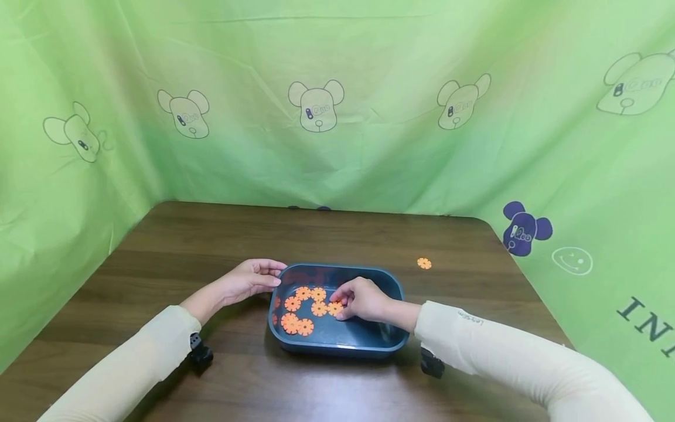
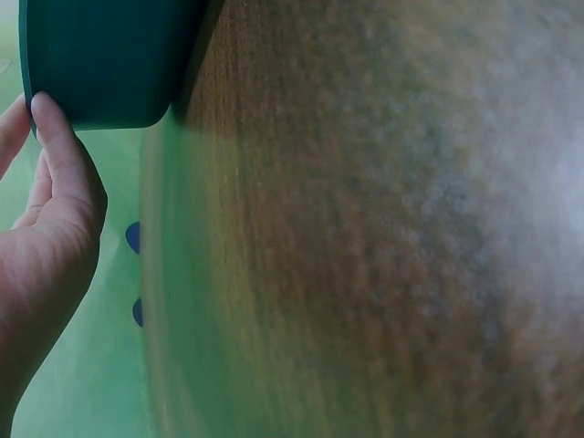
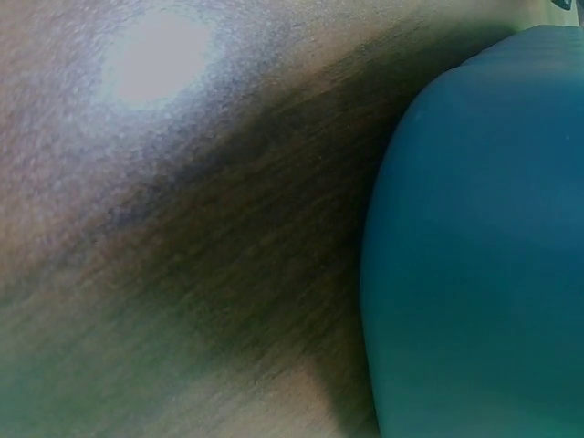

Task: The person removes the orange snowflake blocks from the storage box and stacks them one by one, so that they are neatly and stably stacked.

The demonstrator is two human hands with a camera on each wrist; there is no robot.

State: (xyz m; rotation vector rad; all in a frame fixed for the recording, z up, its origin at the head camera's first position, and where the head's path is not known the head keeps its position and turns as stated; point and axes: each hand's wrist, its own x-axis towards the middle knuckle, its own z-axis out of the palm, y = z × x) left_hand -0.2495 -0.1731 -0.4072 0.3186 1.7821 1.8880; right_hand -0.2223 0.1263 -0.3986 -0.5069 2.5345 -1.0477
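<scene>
Pale sleeve (image 1: 506, 346), right hand (image 1: 366, 300) inside tray (image 1: 340, 335), orange disc (image 1: 334, 309) between fingertips (image 1: 340, 317)

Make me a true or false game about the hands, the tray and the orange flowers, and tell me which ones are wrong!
1. The right hand reaches into the tray. True.
2. The left hand is lying on the orange flowers. False: it holds the tray's rim.
3. One loose orange flower lies on the table, outside the tray. True.
4. The curtain behind the table is red. False: it is green.
5. The tray is upside down. False: its open side faces up.
</scene>
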